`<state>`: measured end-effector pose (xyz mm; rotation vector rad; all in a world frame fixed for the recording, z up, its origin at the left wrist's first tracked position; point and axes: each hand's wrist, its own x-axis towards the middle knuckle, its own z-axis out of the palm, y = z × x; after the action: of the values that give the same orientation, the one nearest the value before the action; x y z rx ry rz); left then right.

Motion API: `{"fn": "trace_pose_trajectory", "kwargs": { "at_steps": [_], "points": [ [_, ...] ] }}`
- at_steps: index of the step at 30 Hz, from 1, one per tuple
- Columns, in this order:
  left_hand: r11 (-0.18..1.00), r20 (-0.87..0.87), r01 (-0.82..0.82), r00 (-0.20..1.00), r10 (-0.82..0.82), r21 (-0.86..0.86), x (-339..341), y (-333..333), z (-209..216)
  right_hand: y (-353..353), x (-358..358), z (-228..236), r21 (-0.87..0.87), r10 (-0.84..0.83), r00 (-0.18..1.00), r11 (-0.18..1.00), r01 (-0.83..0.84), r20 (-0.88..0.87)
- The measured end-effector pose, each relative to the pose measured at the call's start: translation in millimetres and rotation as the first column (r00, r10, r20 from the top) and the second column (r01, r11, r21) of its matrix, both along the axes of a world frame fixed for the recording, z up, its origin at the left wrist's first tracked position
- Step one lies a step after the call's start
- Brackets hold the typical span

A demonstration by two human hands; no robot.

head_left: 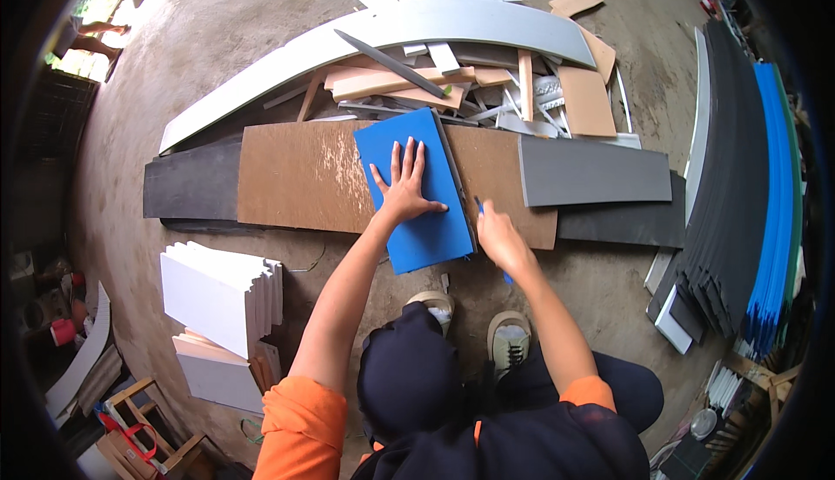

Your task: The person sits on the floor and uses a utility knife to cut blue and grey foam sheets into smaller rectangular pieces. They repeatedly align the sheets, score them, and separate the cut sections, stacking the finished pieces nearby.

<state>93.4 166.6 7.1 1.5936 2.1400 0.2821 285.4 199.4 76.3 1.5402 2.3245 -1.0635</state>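
My left hand [404,191] lies flat on a blue foam sheet [383,145], fingers spread and pressing its face. The sheet sits slightly slanted across a worn brown board [291,176], and a dark edge shows along its right side. Just right of that edge, my right hand [498,235] is closed around a slim blue tool [480,207]. Most of the tool is hidden by the fingers, so its exact kind is unclear. A grey sheet [596,171] rests on the brown board's right end, over a black sheet [639,215].
Beyond the board, a long curved white strip [452,23] lies over a heap of offcuts, with a narrow dark strip [396,64] on top. White sheets [213,293] are stacked at near left. Tall black sheets [731,176] and blue sheets [770,202] stand on the right.
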Motion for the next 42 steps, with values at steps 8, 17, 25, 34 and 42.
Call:
{"fn": "trace_pose_trajectory", "kwargs": {
  "at_steps": [8,17,25,34,42],
  "points": [
    [0.999,0.055,0.003,0.998,0.000,-0.047,6,4,8,112,-114,-56,0.229,0.064,0.989,0.973,-0.033,-0.132],
    [1.000,0.062,-0.004,0.998,0.006,-0.030,4,2,8,127,-139,-54,-0.099,-0.036,0.999,0.994,0.036,-0.005],
    [1.000,0.021,-0.004,1.000,0.004,-0.026,3,5,2,30,-48,-54,-0.116,0.031,0.994,0.993,-0.019,0.101],
    [0.998,-0.014,0.010,1.000,-0.011,-0.064,8,5,2,-76,37,-31,-0.108,-0.054,0.993,0.992,0.065,0.102],
    [0.999,-0.039,0.012,0.999,-0.014,-0.042,9,2,0,-88,42,-42,-0.024,-0.064,0.996,0.998,0.066,0.063]
  ]
}}
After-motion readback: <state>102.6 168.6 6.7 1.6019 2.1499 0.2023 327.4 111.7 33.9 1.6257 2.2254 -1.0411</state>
